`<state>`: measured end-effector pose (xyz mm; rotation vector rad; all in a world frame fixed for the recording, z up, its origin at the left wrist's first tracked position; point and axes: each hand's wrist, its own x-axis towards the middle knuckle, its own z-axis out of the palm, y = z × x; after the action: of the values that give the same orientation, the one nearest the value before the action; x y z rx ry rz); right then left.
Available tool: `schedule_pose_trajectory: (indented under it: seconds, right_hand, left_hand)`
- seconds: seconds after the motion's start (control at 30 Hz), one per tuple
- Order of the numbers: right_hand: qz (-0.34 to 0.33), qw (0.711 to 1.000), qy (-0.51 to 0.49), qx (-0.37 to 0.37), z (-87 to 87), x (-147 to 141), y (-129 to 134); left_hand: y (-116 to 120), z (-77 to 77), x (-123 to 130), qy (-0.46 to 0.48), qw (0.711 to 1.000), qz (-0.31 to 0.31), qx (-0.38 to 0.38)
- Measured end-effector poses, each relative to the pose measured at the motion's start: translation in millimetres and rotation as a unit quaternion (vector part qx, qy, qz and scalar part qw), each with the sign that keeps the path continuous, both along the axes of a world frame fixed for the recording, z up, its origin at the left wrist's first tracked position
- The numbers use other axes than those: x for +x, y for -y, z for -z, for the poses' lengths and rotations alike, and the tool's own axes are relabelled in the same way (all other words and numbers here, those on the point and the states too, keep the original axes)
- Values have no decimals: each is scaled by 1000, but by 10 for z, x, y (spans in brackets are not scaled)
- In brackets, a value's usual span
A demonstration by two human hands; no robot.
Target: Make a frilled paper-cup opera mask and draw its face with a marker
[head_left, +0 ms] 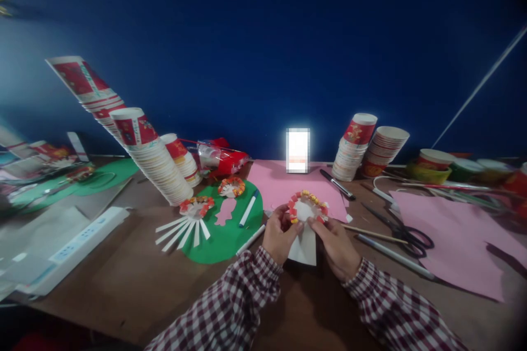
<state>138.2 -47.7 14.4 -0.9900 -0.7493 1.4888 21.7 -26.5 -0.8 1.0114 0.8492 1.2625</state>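
A paper craft piece point(303, 247) with a white strip hanging down and a ring of red and yellow cup pieces on top is held over the table's front part. My left hand point(280, 235) pinches its left side, and my right hand point(335, 244) grips the right side, thumbs close together at the front. Left of my hands, a green paper circle point(209, 247) carries a pink paper fish shape point(226, 212), a blue-capped marker point(248, 208), a small cup-rim piece point(231, 187) and another with fanned white strips point(189, 230).
Tall leaning stacks of paper cups point(154, 162) stand at the left, shorter stacks point(352, 145) behind at the right. Black scissors point(399, 230), a grey pen point(395, 256) and pink paper point(457, 247) lie right. A white power strip point(78, 249) is far left; a phone-like bright screen point(298, 149) stands behind.
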Motion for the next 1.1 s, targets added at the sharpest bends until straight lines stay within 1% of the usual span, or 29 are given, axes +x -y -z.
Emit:
schedule_pose_trajectory:
  seconds: [0.1, 0.2, 0.3, 0.4, 0.5, 0.63, 0.77, 0.93, 1.1]
  right_hand:
    - [-9, 1000, -7, -13, -24, -8, 13]
    - [-11, 1000, 6, -5, -33, -5, 14]
    - [13, 997, 71, 28, -19, 22, -6]
    - [26, 986, 153, 58, 18, 64, -37]
    - [18, 982, 177, 68, 54, 89, -56]
    - [11, 986, 154, 64, 43, 71, -47]
    - [6, 995, 101, 23, 16, 38, -23]
    - [-20, 999, 39, -16, -6, 36, -9]
    - [-46, 998, 12, -34, -104, 46, 16]
  left_hand:
    - [4, 13, -4, -16, 1000, -7, 1]
    - [-1, 8, -7, -23, 1000, -12, 2]
    - [-16, 1, -6, -8, 1000, -13, 1]
    - [-29, 5, -5, 0, 1000, -21, -12]
    - [-32, 10, -6, 7, 1000, -20, -19]
    - [-25, -12, 2, 26, 999, -26, -26]
    - [-26, -33, 16, 46, 998, -34, -26]
    - [-35, -16, 15, 86, 995, -15, -45]
    - [-43, -7, 3, 110, 991, 1, -73]
